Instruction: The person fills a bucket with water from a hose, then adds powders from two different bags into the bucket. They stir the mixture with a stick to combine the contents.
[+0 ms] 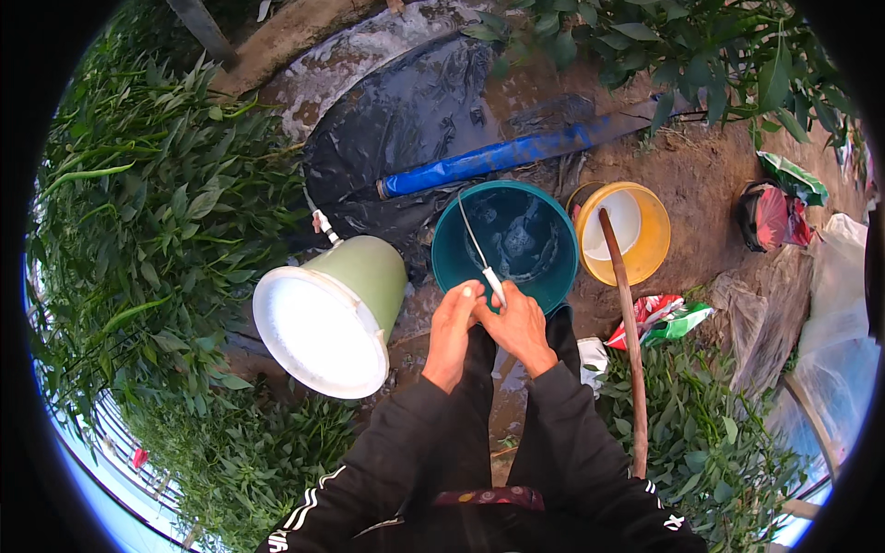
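Note:
My right hand [520, 319] is closed around the white handle [493, 280] of a slender tool or tube. Its thin pale shaft [471, 231] runs up and left across the teal bucket [448, 238] to the far rim. Beside it, my left hand [453, 325] has curled fingers close to the right fingertips; whether it grips anything is hidden. Both hands are over the bucket's near rim. Dark liquid with patches of foam shows inside the bucket.
On the left stands a pale green bucket [366, 269] with white contents and a valve [322, 225]. A wooden stick [626, 311] leans in a yellow bucket [657, 228]. Beyond lie a blue hose [484, 160] and black plastic sheeting [408, 110]. Pepper plants [187, 186] and torn packets [653, 321] flank the ground.

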{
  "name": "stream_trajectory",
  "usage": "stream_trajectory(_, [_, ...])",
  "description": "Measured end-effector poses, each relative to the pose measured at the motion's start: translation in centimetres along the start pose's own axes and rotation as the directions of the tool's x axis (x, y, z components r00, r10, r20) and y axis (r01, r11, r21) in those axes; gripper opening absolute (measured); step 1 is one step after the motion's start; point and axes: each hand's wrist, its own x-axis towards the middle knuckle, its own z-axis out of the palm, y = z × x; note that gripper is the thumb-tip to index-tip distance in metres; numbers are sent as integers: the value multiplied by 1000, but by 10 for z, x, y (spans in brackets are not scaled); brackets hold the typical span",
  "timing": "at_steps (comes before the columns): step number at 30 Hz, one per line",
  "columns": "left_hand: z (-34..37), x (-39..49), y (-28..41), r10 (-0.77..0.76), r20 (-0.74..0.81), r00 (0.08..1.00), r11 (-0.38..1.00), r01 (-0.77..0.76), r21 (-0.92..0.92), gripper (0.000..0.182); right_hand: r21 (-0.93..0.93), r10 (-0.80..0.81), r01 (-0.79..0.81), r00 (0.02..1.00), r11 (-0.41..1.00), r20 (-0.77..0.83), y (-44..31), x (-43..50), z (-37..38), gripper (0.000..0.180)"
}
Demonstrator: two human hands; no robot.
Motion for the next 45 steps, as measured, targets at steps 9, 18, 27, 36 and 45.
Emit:
stream_trajectory(9, [18,64,-5,-203,66,977,979,204,-13,20,42,-1,2,1000,999,-31,8,2,-1,53])
stream_trajectory(18, [2,36,-60,-336,-4,942,939,336,76,19,921,727,-36,602,-389,330,205,-142,-22,48])
stream_trajectory(27, [-77,60,-72,-262,-414,872,831,422,363,36,649,878,703,466,-291,-111,282,-136,-75,43])
stream_trajectory(36, [-66,34,-43,-94,-404,910,930,225,291,39,326,108,251,620,911,-777,135,-93,-209,19])
stream_trajectory(45, [-6,12,-36,-74,-365,928,950,177,257,23,401,89,207,790,892,-607,134,-54,-289,15])
